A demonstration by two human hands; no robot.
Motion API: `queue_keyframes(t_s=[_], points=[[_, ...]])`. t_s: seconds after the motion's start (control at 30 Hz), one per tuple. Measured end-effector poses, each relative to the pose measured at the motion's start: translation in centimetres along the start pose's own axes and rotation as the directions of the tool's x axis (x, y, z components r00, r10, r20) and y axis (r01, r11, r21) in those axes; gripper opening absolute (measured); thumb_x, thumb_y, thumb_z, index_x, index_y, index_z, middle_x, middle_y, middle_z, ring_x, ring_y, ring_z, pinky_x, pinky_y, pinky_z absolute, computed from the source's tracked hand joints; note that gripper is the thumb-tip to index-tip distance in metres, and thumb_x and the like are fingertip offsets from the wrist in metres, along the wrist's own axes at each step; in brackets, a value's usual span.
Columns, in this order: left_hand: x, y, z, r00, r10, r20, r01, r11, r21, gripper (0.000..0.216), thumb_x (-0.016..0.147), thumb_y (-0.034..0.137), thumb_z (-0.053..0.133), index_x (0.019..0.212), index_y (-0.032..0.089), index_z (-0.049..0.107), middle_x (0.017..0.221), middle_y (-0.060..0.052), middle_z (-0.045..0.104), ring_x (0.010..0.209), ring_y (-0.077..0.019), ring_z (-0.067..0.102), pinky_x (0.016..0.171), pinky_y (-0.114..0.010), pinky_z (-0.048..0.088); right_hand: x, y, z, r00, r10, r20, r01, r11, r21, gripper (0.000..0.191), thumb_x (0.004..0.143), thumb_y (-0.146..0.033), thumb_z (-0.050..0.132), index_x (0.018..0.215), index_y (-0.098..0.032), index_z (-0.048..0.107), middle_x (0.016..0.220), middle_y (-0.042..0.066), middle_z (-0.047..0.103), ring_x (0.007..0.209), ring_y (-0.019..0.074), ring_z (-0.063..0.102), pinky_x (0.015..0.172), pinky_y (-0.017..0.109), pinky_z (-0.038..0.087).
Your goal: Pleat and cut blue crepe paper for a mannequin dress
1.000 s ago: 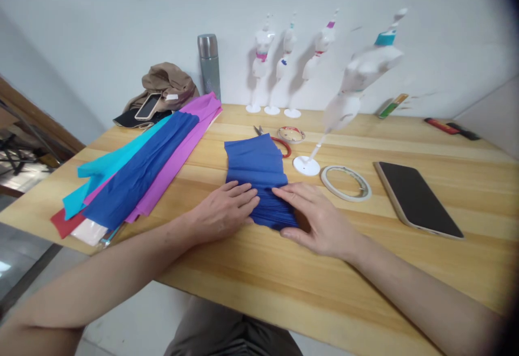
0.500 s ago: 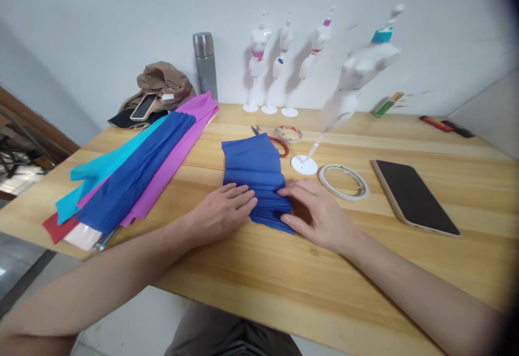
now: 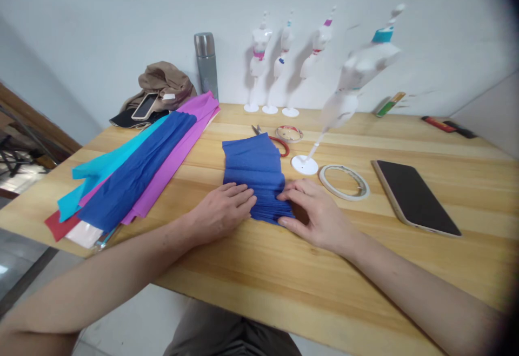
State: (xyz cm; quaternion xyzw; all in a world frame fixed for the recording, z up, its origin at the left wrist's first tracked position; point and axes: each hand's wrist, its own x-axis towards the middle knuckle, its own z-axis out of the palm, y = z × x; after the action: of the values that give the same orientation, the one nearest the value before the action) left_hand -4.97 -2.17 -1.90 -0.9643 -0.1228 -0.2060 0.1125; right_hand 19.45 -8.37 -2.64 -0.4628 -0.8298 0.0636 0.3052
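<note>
A dark blue sheet of crepe paper [image 3: 253, 164] lies on the wooden table [image 3: 284, 275], its near end gathered into narrow pleats. My left hand [image 3: 221, 210] rests on the left side of the pleats with fingers stretched out and pressing down. My right hand [image 3: 318, 213] is at the right side, thumb and fingers pinching the pleated edge together. Just beyond my right hand stands a small white mannequin [image 3: 352, 88] on a round base [image 3: 305, 165], tilted to the right.
Long strips of cyan, blue and purple crepe paper [image 3: 133, 167] lie at the left. Red-handled scissors [image 3: 279, 142], two tape rolls [image 3: 344, 181], a phone [image 3: 416, 196], a steel flask [image 3: 206, 64], a brown bag with a phone [image 3: 162, 83] and three small mannequins [image 3: 284, 61] are around.
My right hand has pushed the near edge of the blue paper further in, and the pleated stack has grown tighter. My left hand has barely shifted.
</note>
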Motion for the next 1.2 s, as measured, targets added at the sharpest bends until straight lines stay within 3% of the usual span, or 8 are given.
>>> queue_keyframes(t_s=[0.27, 0.9, 1.2], points=[[0.08, 0.05, 0.09, 1.0, -0.001, 0.002, 0.0, 1.0, 0.013, 0.026, 0.095, 0.02, 0.043, 0.105, 0.009, 0.064, 0.11, -0.014, 0.07, 0.103, -0.0245, 0.065, 0.087, -0.039, 0.054, 0.24, -0.27, 0.13, 1.0, 0.0, 0.023, 0.001, 0.998, -0.055, 0.041, 0.081, -0.051, 0.061, 0.099, -0.014, 0.063, 0.094, 0.014, 0.058, 0.084, 0.028, 0.054, 0.073, 0.044, 0.044], [0.64, 0.07, 0.06, 0.999, -0.035, -0.002, 0.035, 0.999, 0.006, 0.026, 0.093, 0.017, 0.041, 0.098, 0.012, 0.066, 0.104, -0.013, 0.072, 0.097, -0.0231, 0.067, 0.086, -0.039, 0.055, 0.47, -0.12, 0.36, 0.999, 0.05, -0.007, -0.051, 0.998, -0.048, 0.009, 0.083, -0.029, 0.06, 0.086, -0.02, 0.061, 0.084, 0.008, 0.06, 0.079, 0.0247, 0.056, 0.071, 0.042, 0.046], [-0.01, -0.8, 0.09, 0.986, -0.164, -0.031, 0.155, 0.967, -0.204, 0.022, 0.085, 0.026, 0.061, 0.101, 0.013, 0.068, 0.117, -0.013, 0.068, 0.111, -0.0277, 0.063, 0.093, -0.043, 0.054, 0.43, 0.04, 0.42, 0.998, 0.055, -0.026, -0.056, 0.998, -0.013, 0.005, 0.083, -0.025, 0.06, 0.083, -0.021, 0.061, 0.081, 0.008, 0.06, 0.078, 0.0235, 0.056, 0.069, 0.04, 0.047]])
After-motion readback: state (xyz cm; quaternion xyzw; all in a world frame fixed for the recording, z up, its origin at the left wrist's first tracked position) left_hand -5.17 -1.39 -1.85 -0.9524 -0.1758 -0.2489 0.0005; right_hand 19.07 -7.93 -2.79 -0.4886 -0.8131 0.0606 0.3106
